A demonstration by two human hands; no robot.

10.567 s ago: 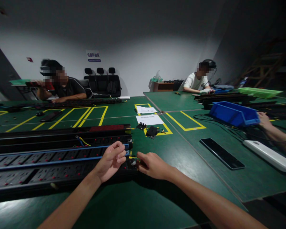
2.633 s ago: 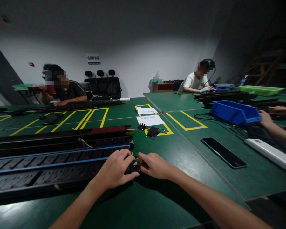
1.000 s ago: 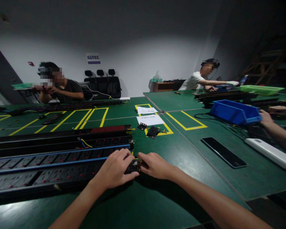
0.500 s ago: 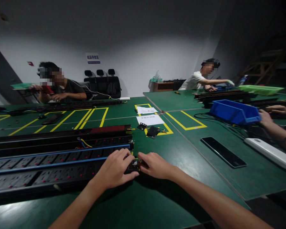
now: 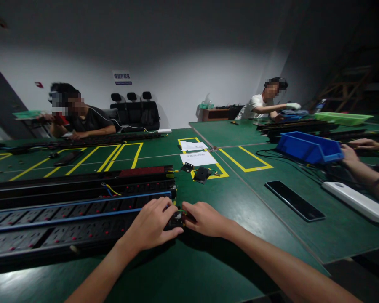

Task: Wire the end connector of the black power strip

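Note:
Long black power strips (image 5: 72, 232) with rows of sockets and red dots lie side by side at the left, blue edging along one of them. Over the right end of the nearest strip lies my left hand (image 5: 156, 221), fingers curled across the top and thumb along the near side. My right hand (image 5: 205, 218) meets it at that end, its fingers pinched on a short yellow-green wire (image 5: 181, 211). The fingertips hide most of the wire and the strip's end. From another strip behind, a loose yellow and blue wire (image 5: 112, 189) sticks up.
Black metal plates (image 5: 203, 174) and paper sheets (image 5: 198, 158) lie ahead. At right are a phone (image 5: 294, 200), a white power bank-like block (image 5: 355, 202) and a blue bin (image 5: 309, 147) touched by another person's hand (image 5: 350, 155). Two people (image 5: 82, 113) work across the green table (image 5: 227, 269).
My hands stay in nearly the same place at the strip's end. At the far right, the co-worker's gloved hand has shifted left. The whole view has drifted slightly.

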